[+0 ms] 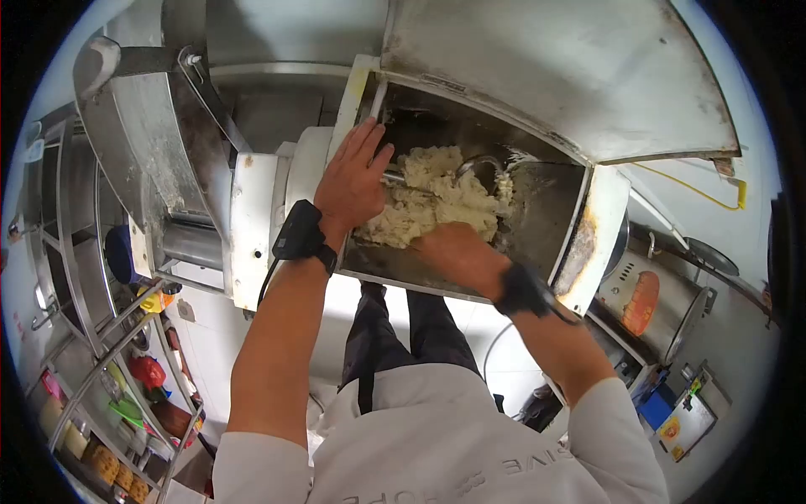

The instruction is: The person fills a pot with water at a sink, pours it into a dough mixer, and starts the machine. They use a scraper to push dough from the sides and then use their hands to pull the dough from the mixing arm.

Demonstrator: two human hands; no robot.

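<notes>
Pale, lumpy dough lies in the metal trough of a mixing machine, around a curved metal mixing bar. My left hand rests at the trough's left edge, fingers extended and slightly apart, its palm side hidden. Low in the trough, my right hand is pressed at the near edge of the dough with its fingers curled down. The fingertips are hidden, and what they grip cannot be made out.
The raised metal lid stands behind the trough. To the left is a machine with steel rollers. A metal rack with colourful items stands at the lower left. A steel drum-shaped appliance is at the right.
</notes>
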